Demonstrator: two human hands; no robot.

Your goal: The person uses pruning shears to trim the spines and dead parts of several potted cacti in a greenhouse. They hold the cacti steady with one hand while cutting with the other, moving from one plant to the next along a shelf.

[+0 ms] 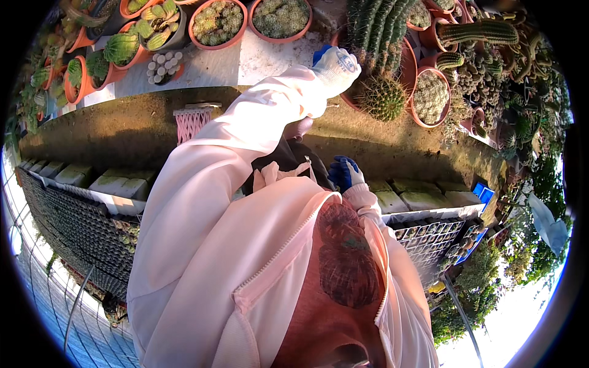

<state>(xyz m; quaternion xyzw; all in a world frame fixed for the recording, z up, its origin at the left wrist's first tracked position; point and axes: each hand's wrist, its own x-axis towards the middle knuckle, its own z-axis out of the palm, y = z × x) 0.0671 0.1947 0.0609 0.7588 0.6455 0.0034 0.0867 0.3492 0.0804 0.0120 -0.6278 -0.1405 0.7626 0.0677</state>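
My left hand [338, 69], in a white knit glove with blue coating, reaches forward to the edge of a large terracotta-coloured pot [408, 69]. Its fingers are curled at the pot's near-left rim, with the fingertips hidden from view. From this pot rises a thick, ribbed columnar cactus [379, 32], close to the right of the glove. A round spiny cactus [383, 97] sits at its base. Lower down, beside my right hip, my right hand [346, 172] hangs in a matching glove. Its blue-coated fingers are loosely bent and slightly apart, with nothing seen in them.
Potted cacti line the bench [257, 64], including two round pots of clustered cacti [218, 23] and a pot of whitish globes [164, 67]. A pink slatted basket [192, 125] is below the bench edge. Behind me, concrete blocks [120, 183] border seedling trays [83, 225].
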